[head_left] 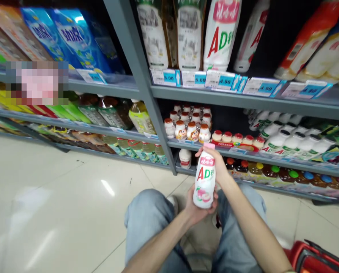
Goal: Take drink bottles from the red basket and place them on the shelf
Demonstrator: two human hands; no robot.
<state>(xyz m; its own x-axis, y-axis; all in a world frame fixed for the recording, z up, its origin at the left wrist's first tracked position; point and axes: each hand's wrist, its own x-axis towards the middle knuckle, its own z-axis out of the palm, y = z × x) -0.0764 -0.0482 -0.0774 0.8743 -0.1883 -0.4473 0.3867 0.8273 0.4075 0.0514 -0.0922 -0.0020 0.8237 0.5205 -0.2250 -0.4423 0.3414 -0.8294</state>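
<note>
I hold a white AD milk drink bottle (205, 178) with a pink cap upright over my knees. My left hand (196, 207) cups the bottle's base from below, fingers closed round it. Behind the bottle's upper half, my right hand (219, 165) grips it near the cap. Grey metal shelves (243, 99) in front of me carry more of the same bottles (221, 34) on the upper level, and small bottles with orange caps (186, 127) on the level just beyond my hands.
Blue packets (72, 38) and green drink bottles (141, 115) fill the shelves to the left. A red basket (314, 259) sits on the floor at bottom right. Glossy white floor tiles (58, 204) spread to the left. My jeans-clad knees (149, 216) are bent below.
</note>
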